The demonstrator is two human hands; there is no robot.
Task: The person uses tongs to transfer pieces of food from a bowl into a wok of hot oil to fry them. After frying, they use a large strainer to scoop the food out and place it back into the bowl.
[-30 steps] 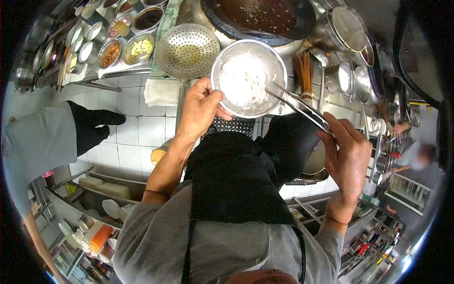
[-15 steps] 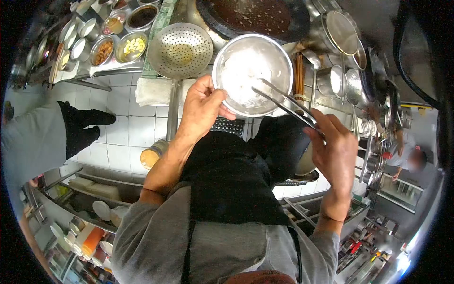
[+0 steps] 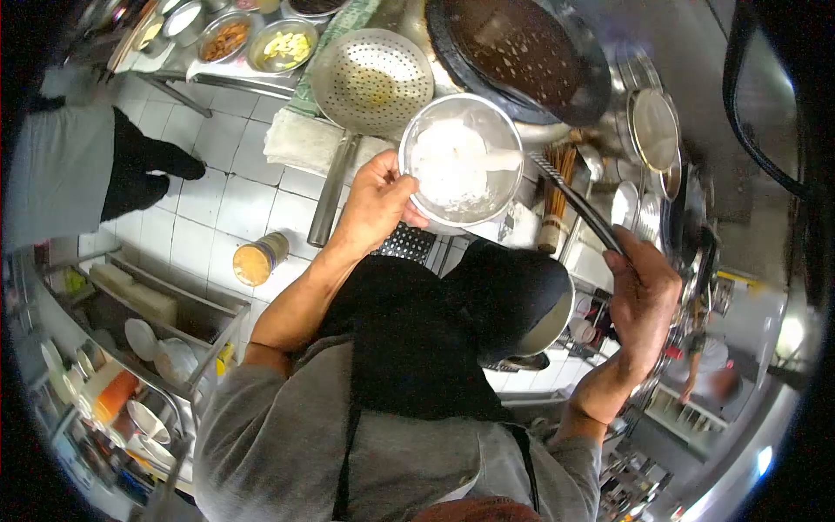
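Clamped around the tongs (image 3: 578,204), my right hand (image 3: 645,296) sits near-right; their long axis runs up-left into the steel bowl (image 3: 461,161), which my left hand (image 3: 376,204) grips by its near-left rim.

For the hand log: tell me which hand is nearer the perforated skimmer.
Left. The left hand grips the steel bowl just below the skimmer. The right hand holds tongs far off on the other side.
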